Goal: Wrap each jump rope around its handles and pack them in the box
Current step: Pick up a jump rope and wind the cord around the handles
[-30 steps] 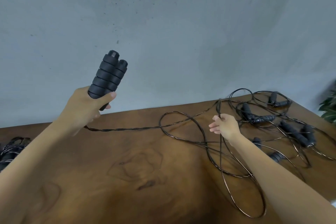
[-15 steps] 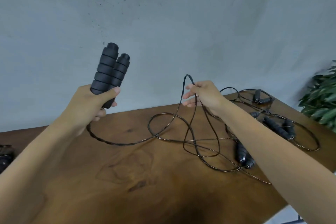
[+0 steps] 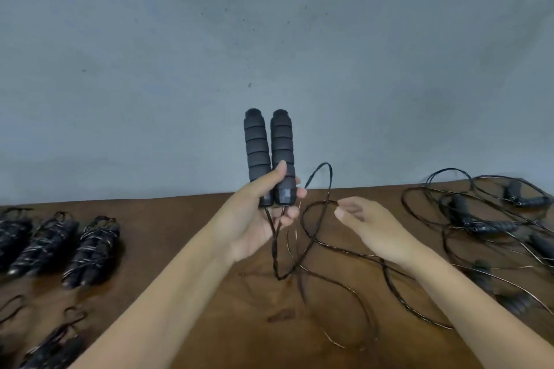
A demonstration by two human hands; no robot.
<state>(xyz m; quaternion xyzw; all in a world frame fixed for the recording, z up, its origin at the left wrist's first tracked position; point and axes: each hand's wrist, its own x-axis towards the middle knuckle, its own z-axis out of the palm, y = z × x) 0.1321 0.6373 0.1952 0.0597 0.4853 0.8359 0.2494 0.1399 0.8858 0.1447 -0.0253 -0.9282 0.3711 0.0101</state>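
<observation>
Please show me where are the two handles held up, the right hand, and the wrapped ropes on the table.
handles (image 3: 269,147): head view, foam grips.
right hand (image 3: 364,226): head view, back of hand.
wrapped ropes (image 3: 90,249): head view, nearest bundle's middle.

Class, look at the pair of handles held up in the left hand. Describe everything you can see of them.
The two handles are black and ribbed, seemingly foam, with smooth hard collars at the bottom. They stand upright, side by side and touching, in front of the grey wall. The left hand grips their lower ends, thumb across the front. A thin dark cord leaves each collar and hangs in loops toward the wooden table.
</observation>
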